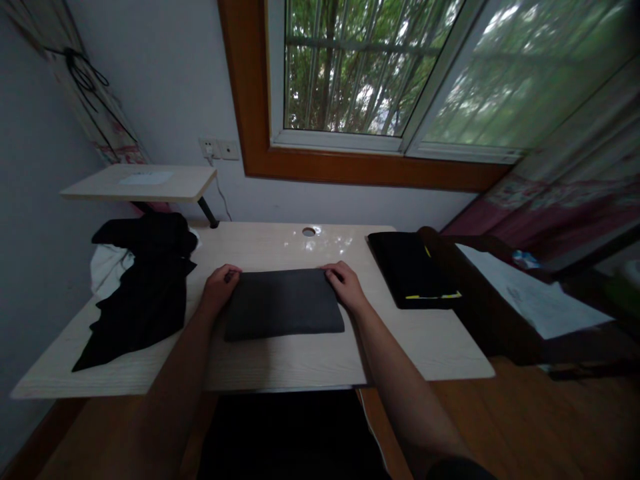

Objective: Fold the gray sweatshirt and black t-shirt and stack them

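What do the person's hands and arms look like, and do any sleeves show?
The left hand and right hand are ungloved. The left forearm and right forearm are bare, with no band or marking I can make out. A dark sleeve shows on the right arm at the bottom edge; none is visible on the left.

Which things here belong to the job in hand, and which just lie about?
Apparently in the job:
- dark grey piece, touched by left hand and right hand
- pale desk

Seemingly just lying about:
- black cloth heap
- white cloth
- yellow-edged black bundle
- paper on shelf
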Motion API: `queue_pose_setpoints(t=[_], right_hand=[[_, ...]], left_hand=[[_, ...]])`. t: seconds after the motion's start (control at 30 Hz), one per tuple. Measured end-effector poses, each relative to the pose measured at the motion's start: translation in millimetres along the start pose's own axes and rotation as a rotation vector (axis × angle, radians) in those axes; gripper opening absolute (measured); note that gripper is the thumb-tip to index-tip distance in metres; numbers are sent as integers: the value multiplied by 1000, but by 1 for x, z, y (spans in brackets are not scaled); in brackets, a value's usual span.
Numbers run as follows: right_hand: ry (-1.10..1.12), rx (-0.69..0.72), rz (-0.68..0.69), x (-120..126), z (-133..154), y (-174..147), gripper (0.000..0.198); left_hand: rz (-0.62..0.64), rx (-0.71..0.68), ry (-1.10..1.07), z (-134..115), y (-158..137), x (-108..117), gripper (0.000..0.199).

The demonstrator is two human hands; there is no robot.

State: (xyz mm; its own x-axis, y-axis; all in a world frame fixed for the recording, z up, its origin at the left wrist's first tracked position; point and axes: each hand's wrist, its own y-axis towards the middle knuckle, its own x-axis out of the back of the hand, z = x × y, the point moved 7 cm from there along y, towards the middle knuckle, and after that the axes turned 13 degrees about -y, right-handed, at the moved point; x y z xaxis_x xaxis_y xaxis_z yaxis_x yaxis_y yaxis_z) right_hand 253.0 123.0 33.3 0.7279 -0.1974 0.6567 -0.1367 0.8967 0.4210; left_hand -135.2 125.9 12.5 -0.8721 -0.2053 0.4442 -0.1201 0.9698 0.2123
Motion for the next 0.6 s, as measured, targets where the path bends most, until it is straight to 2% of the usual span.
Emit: queue_pose_setpoints(t=[0.17,0.6], right_hand=[[40,9,11,-3,-1,0,25],[-92,-47,-18,-3,-6,1,27]], left_hand=[[8,10,9,-1,-1,0,27],[-40,-2,72,-6,0,1,18]])
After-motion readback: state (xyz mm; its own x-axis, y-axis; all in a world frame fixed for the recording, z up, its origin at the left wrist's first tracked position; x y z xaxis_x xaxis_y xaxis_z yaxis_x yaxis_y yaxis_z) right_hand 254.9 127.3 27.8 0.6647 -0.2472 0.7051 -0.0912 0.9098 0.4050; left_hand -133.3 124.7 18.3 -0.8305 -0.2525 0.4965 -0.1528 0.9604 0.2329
